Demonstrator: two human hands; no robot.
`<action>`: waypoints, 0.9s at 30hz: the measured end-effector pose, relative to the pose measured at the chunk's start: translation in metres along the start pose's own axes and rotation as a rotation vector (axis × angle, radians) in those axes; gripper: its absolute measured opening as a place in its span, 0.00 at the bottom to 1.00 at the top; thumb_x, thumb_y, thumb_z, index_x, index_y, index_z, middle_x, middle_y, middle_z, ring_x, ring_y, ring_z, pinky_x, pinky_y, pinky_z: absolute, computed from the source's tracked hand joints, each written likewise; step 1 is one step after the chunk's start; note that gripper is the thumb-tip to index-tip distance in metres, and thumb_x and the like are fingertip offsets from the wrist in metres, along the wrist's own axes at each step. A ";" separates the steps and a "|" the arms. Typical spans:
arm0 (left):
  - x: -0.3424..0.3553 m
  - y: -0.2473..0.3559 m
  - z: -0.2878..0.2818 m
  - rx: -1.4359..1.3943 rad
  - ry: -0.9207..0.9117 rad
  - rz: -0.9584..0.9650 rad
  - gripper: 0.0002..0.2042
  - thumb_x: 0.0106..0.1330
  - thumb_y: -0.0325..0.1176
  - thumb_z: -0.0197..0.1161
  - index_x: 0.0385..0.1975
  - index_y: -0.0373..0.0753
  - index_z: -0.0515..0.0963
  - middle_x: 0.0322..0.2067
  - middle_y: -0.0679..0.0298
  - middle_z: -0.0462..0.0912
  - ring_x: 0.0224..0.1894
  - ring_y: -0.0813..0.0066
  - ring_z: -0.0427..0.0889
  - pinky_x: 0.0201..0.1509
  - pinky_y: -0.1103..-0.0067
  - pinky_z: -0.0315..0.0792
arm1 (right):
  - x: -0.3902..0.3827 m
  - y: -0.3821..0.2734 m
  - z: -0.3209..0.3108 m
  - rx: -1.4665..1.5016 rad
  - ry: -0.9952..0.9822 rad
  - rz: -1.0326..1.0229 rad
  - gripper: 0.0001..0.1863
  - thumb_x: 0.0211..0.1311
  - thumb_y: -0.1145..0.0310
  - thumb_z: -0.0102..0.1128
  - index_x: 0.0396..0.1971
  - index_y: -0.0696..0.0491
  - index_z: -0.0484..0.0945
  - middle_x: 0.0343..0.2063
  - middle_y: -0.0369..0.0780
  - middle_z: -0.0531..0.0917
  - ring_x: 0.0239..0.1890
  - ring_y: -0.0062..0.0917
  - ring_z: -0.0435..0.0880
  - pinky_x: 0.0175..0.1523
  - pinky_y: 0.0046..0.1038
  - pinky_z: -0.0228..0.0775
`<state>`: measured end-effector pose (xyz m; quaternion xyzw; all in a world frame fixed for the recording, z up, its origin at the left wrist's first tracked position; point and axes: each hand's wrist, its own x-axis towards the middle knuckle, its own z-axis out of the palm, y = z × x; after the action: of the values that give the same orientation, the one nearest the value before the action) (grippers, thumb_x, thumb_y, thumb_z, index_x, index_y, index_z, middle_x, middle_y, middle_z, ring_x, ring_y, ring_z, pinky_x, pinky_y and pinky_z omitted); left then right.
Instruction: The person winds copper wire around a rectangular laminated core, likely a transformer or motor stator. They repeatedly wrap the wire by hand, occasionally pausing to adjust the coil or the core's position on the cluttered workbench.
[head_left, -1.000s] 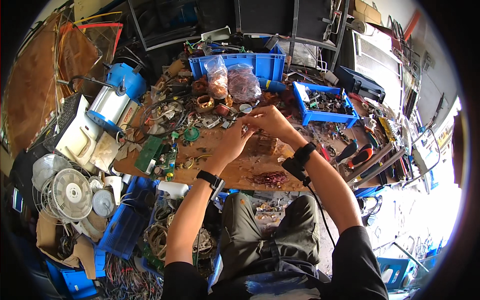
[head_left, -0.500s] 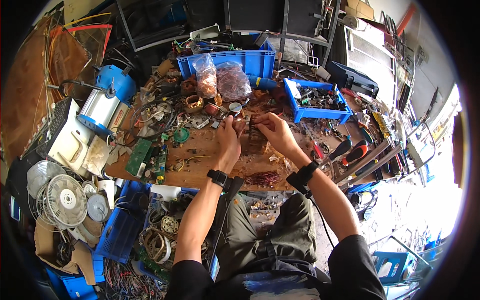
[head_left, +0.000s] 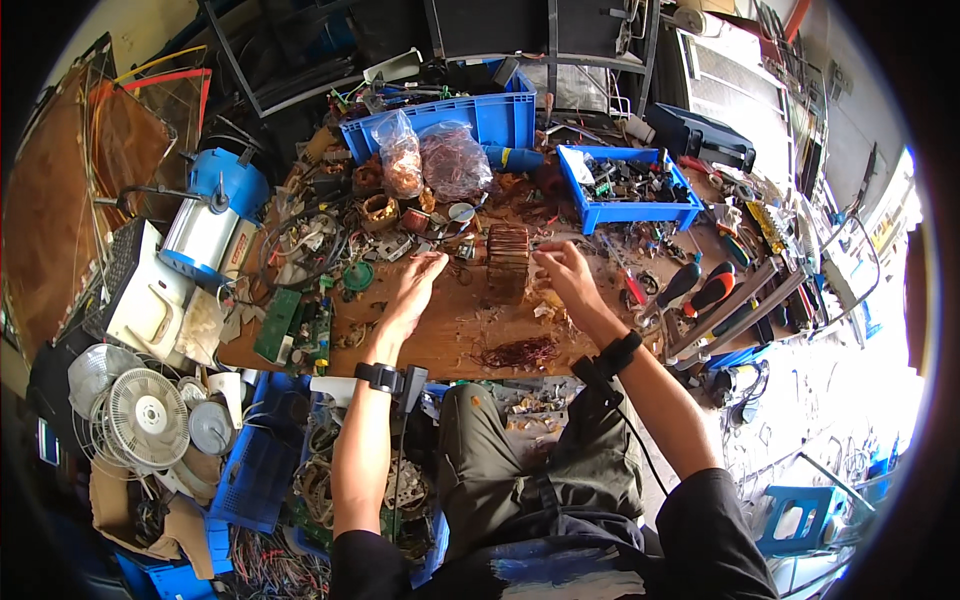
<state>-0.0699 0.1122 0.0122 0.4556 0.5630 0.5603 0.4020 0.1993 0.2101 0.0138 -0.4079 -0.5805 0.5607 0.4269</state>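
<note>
Copper-brown and ridged, the coil [head_left: 508, 262] sits on the wooden bench [head_left: 430, 335], between the two hands and closer to the right one. Neither hand seems to grip it. The left hand [head_left: 412, 288] is off to its left with a clear gap, fingers stretched and lying together, nothing visible in its grasp. The right hand [head_left: 572, 283] is just beside the coil's right side, fingers half curled and thumb near the index fingertip; at this size, whether something small is pinched there can't be made out.

The coil looks dense, so it should feel heavy for its bulk and stay put when nudged. Its body ought to be stiff, with little give under a squeeze, though single strands along the ridged top could bend or snag. The ridges should offer fair friction, so slipping seems a minor worry. The sounder hold is low on both sides, palms facing, rather than by the top windings. Pale scraps [head_left: 548, 303] lie close to its right lower edge, and a dark red wire bundle [head_left: 520, 352] lies nearer the person, leaving the left side the easier one to reach.
</note>
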 end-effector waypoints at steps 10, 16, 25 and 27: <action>0.027 -0.037 0.027 -0.529 -0.059 -0.169 0.11 0.76 0.31 0.65 0.51 0.30 0.83 0.43 0.61 0.87 0.47 0.71 0.86 0.54 0.75 0.84 | 0.000 0.024 0.000 0.403 -0.249 0.186 0.22 0.76 0.72 0.58 0.65 0.62 0.72 0.53 0.45 0.83 0.53 0.29 0.85 0.59 0.31 0.80; 0.046 -0.027 0.045 -0.327 -0.107 -0.322 0.11 0.77 0.31 0.64 0.54 0.36 0.84 0.52 0.62 0.88 0.52 0.71 0.85 0.56 0.78 0.80 | 0.010 0.035 -0.007 0.502 -0.334 0.209 0.23 0.74 0.75 0.62 0.65 0.62 0.72 0.55 0.46 0.83 0.54 0.28 0.85 0.60 0.30 0.80; 0.045 -0.021 0.030 -0.221 -0.312 -0.463 0.16 0.82 0.30 0.53 0.65 0.38 0.75 0.62 0.59 0.81 0.64 0.66 0.79 0.68 0.61 0.77 | 0.014 0.022 -0.006 0.125 -0.073 0.153 0.14 0.73 0.72 0.65 0.52 0.63 0.79 0.42 0.41 0.87 0.37 0.23 0.89 0.41 0.30 0.88; 0.039 -0.025 0.025 -0.342 -0.288 -0.405 0.19 0.78 0.31 0.59 0.66 0.37 0.75 0.61 0.57 0.82 0.63 0.64 0.80 0.66 0.61 0.79 | 0.010 0.005 -0.020 0.181 0.036 0.067 0.13 0.74 0.71 0.64 0.49 0.64 0.79 0.40 0.42 0.86 0.35 0.25 0.90 0.38 0.32 0.89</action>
<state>-0.0577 0.1579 -0.0118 0.3345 0.4772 0.4850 0.6520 0.2154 0.2262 0.0097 -0.3966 -0.5060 0.6173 0.4533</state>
